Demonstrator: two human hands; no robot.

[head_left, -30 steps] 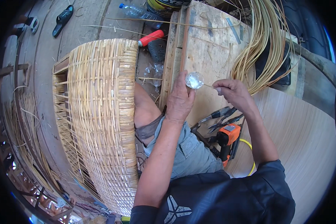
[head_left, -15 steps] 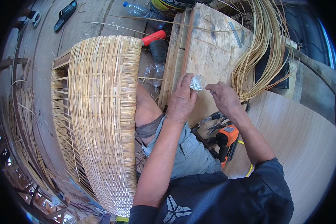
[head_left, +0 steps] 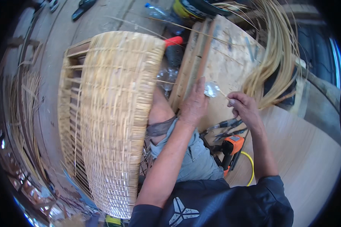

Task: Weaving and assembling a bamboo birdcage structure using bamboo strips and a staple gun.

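- Two hands, apart from each other, are at the near end of the wooden board [head_left: 233, 43].
- Left hand [head_left: 195, 103]: fingers nearly straight, gripping a shiny round thing [head_left: 211, 89] above the board.
- Right hand [head_left: 247, 108]: curled, fingertips pinching a thin pale strip [head_left: 223, 94] by the board's right edge.
- Beyond the board, a dark bucket [head_left: 201, 8] bears yellow markings, too blurred to read.
- Nearer than the board, a dark shirt [head_left: 231, 204] shows a pale three-armed emblem [head_left: 183, 213].

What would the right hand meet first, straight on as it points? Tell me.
The right hand would likely meet the shiny round object by the left hand; depth is unclear.
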